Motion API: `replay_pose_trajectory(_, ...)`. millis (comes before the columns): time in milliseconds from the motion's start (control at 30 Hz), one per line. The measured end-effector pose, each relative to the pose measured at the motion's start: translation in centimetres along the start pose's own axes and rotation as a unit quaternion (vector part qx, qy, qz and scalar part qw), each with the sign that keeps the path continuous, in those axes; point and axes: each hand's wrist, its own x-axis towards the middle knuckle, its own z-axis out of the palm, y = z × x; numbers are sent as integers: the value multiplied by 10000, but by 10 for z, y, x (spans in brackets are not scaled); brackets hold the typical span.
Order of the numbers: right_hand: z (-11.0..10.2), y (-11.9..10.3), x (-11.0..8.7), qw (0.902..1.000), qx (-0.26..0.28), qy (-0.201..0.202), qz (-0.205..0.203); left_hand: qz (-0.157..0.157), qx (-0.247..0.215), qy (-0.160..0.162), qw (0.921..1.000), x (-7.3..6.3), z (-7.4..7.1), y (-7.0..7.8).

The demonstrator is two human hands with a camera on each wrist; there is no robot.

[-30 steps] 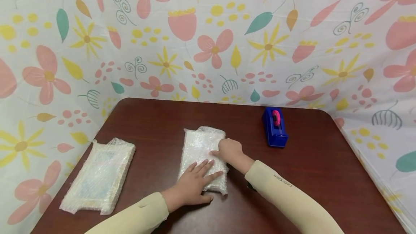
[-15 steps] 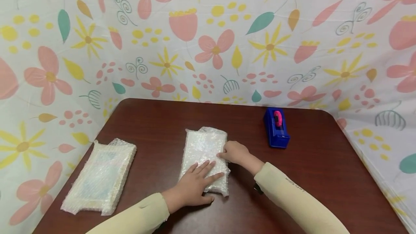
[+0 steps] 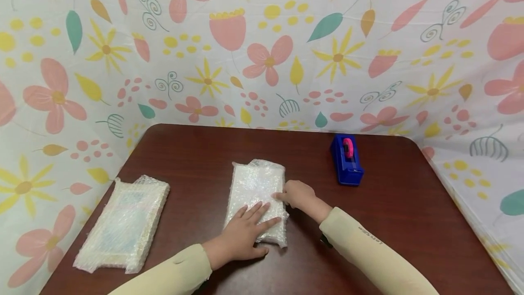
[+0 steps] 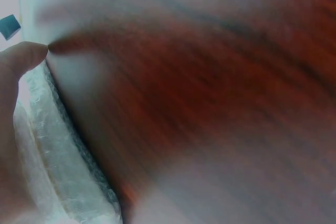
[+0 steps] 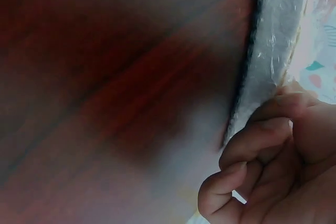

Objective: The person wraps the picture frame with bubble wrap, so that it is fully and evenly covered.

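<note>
A flat package in clear bubble wrap (image 3: 255, 181) lies lengthwise in the middle of the table. My left hand (image 3: 241, 236) rests flat on its near half with the fingers spread, the thumb reaching past its near end. In the left wrist view, the wrapped side (image 4: 73, 166) of the package runs down beside the hand. My right hand (image 3: 300, 195) is at the package's right edge, the thumb on top and the other fingers curled against the side. The right wrist view shows those curled fingers (image 5: 257, 140) right at the bubble-wrapped edge (image 5: 270, 40).
A second bubble-wrapped package (image 3: 123, 222) lies at the left side of the brown table (image 3: 196, 149). To the back right stands a blue tape dispenser (image 3: 345, 163) with a pink roll core (image 3: 348, 148). A floral cloth (image 3: 270, 22) hangs behind the table.
My right hand has slid a little to the right, from the top of the package to its right edge. The left hand keeps its place on the package.
</note>
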Motion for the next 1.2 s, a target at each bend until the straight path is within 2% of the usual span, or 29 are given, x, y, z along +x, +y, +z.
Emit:
replay_pose_trajectory(133,3,5,0,9986,381,-75,-371,22,48,76,10000,-1,0,-1)
replay_pose_trajectory(267,3,12,-1,9922,879,-278,-842,34,-12,46,10000,0,-1,-1)
replay_pose_trajectory(533,-5,20,-2,9781,1416,-966,-1183,35,-70,-18,10000,0,-2,-1)
replay_pose_trajectory(667,-7,21,-2,9754,1538,-1052,-1178,29,-65,-36,10000,-1,-4,-1)
replay_pose_trajectory(933,-3,24,-3,9727,1916,-859,-992,21,-178,-19,9998,-1,-1,0)
replay_pose_trajectory(1200,4,23,-7,9699,2316,-666,-333,-168,-757,-59,9970,0,-2,-2)
